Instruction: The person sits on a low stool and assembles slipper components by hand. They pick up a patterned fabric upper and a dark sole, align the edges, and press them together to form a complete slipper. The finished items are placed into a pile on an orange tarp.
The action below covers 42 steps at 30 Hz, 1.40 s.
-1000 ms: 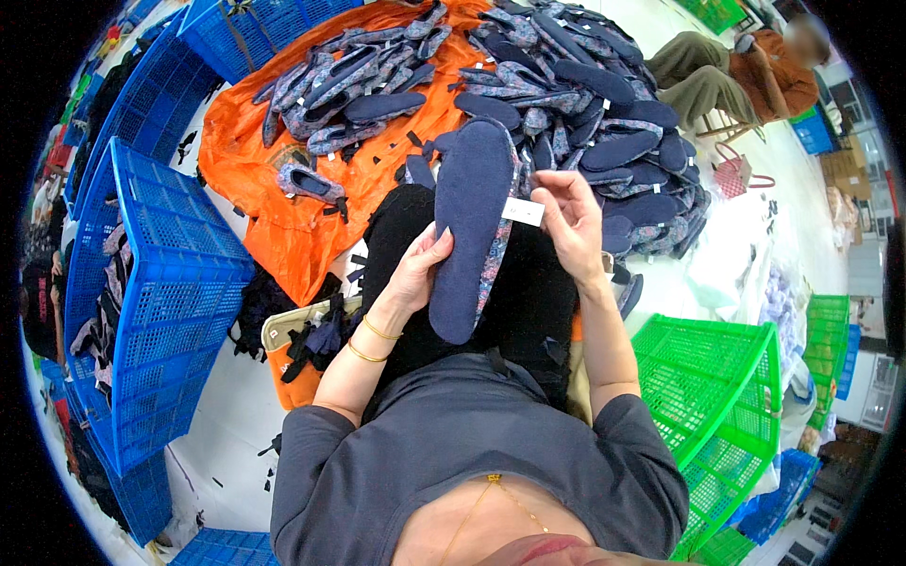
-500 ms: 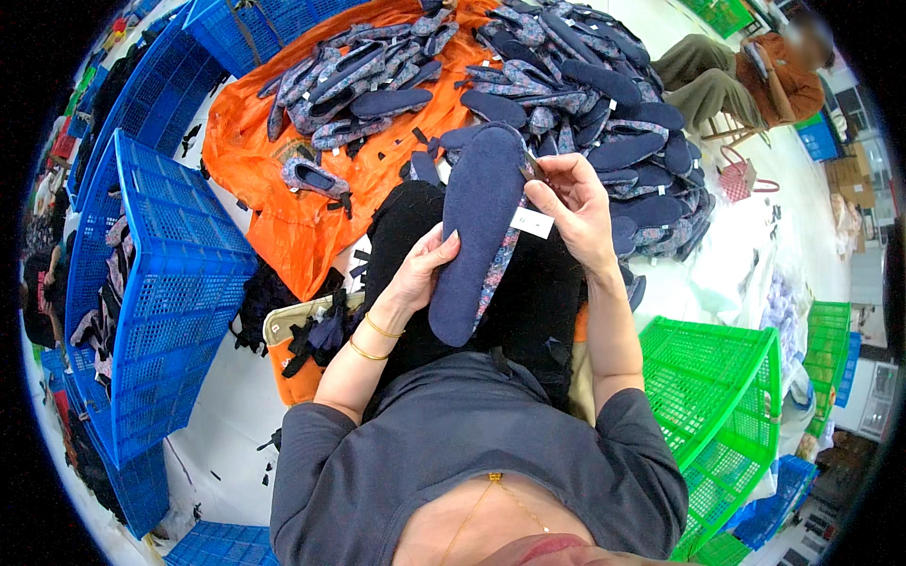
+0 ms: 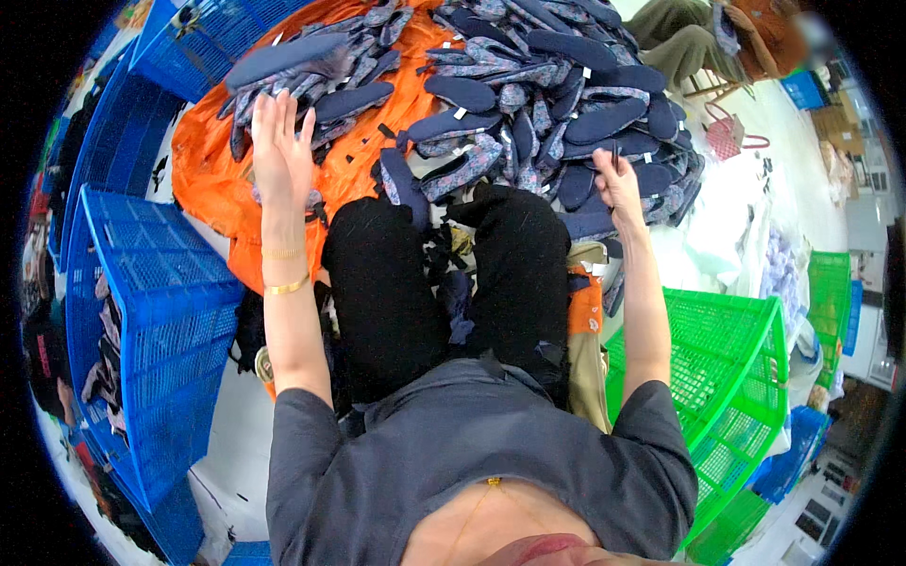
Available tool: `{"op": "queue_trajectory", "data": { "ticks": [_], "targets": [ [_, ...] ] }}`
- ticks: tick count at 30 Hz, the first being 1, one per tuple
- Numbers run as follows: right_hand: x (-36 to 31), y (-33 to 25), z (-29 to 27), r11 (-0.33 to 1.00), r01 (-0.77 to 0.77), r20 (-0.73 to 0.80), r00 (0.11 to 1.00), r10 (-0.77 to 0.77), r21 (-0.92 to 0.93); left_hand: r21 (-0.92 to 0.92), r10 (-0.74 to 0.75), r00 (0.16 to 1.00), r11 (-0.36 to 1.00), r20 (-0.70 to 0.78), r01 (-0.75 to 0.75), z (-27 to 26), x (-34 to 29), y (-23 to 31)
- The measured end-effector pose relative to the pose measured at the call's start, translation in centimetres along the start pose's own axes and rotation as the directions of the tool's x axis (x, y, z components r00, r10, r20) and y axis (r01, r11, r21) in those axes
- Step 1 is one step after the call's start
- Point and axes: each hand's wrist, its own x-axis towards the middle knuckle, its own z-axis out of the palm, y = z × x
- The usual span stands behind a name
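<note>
My left hand [image 3: 283, 156] reaches out over the left pile, fingers stretched and empty. Just beyond its fingertips is a slipper [image 3: 286, 62] with a dark blue sole, smeared at one end, above other slippers. On the right, my right hand [image 3: 619, 191] is closed around a small dark tool [image 3: 615, 151], mostly hidden by the fingers. Behind that hand lies a large heap of slippers [image 3: 604, 123] with dark blue soles, flowered uppers and some white tags. One slipper [image 3: 403, 187] rests near my left knee.
An orange sheet [image 3: 212, 179] lies under the left pile. Blue crates [image 3: 170, 330] stand on my left and a green crate [image 3: 708, 358] on my right. Dark scraps lie between my legs. A seated person [image 3: 689, 42] is at the far right, near a red-and-white bag [image 3: 725, 137].
The slipper held over my lap has left my hands and is now at the left pile. My left hand has swung forward and left and opened; my right hand has moved right.
</note>
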Motion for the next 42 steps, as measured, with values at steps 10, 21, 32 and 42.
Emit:
{"op": "queue_trajectory", "data": {
  "ticks": [10,21,32,42],
  "targets": [
    [18.0,12.5,7.8,0.602,0.227,0.386,0.911,0.147,-0.765,0.482,-0.219,0.940,0.874,0.261,0.070,0.8,-6.0,-4.5],
    [18.4,11.1,15.7,0.826,-0.137,0.146,0.956,0.256,-0.547,0.584,-0.360,0.877,0.803,0.317,0.119,0.8,-6.4,-3.8],
    [-3.8,-6.5,15.3,0.922,-0.173,0.427,0.904,0.009,0.348,0.394,-0.525,0.798,0.828,0.296,0.399,4.7,-9.9,-5.9],
    [-12.9,-5.2,16.9,0.686,-0.295,0.395,0.919,0.012,0.666,0.686,-0.190,0.915,0.718,0.355,-0.117,3.3,-15.4,-2.4]
  ]
}}
